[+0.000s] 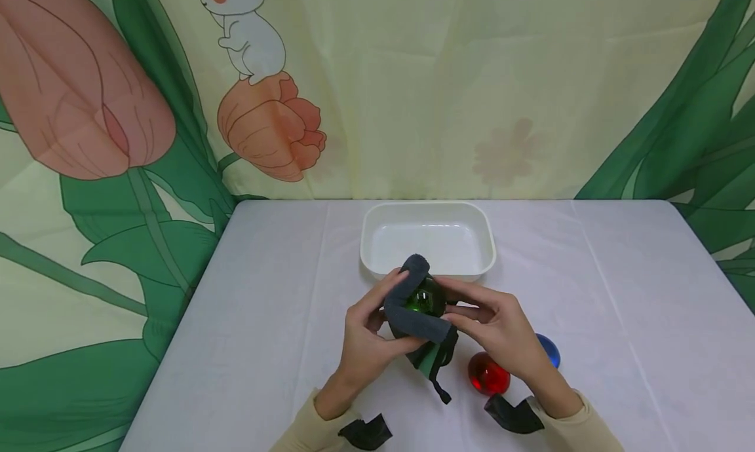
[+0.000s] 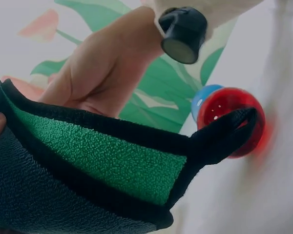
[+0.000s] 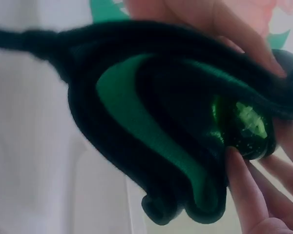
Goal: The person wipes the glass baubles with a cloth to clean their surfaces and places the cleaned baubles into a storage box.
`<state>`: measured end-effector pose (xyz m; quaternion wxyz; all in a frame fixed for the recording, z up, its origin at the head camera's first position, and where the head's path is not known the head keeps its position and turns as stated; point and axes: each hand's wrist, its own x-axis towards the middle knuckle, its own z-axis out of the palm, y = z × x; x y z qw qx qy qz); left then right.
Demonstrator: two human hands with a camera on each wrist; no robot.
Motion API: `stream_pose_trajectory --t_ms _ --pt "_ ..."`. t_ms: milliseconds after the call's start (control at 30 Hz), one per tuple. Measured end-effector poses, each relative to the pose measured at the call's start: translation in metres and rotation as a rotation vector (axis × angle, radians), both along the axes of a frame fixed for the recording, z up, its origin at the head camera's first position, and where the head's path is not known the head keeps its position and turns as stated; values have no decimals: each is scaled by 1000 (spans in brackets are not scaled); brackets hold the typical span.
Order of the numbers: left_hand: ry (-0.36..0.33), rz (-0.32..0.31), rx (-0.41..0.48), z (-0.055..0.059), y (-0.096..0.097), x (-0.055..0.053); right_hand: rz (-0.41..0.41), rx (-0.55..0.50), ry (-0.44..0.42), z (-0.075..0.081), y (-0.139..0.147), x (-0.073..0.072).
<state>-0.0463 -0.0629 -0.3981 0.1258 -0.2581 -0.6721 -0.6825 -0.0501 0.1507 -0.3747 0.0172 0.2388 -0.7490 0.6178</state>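
Observation:
A dark grey cloth (image 1: pixel 409 318) with black edging and a green underside is folded around a green glass-like ball (image 1: pixel 427 297). My left hand (image 1: pixel 369 334) grips the cloth from the left, its thumb along the lower fold. On the other side, my right hand (image 1: pixel 498 318) holds the ball and the cloth's right edge between thumb and fingers. A black loop (image 2: pixel 229 136) hangs from the cloth's corner. In the right wrist view the ball (image 3: pixel 251 122) shows through the cloth's opening, with fingertips touching it.
Just beyond the hands stands a white rectangular tray (image 1: pixel 427 210). A red ball (image 1: pixel 488 374) and a blue ball (image 1: pixel 550 350), partly covered by the right hand, lie on the white-covered table (image 1: pixel 253 321). Behind hangs a printed curtain (image 1: pixel 425 98).

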Motion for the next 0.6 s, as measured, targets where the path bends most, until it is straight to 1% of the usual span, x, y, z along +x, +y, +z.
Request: stream_pose_trajectory --t_ms 133,233,300,467,500,600 --pt "1 3 17 -1 -2 -1 6 20 20 -1 0 -1" --pt "-1 -1 26 -1 -2 -1 8 43 76 1 0 -1" --pt "0 0 31 -1 -3 -1 15 73 149 2 1 -1" --pt "0 -5 50 -1 -4 -1 53 98 399 1 0 -3" --pt "-7 -7 54 0 -4 0 53 97 434 1 0 -4" --pt "-27 -13 59 1 -3 1 48 96 469 0 -1 -4"
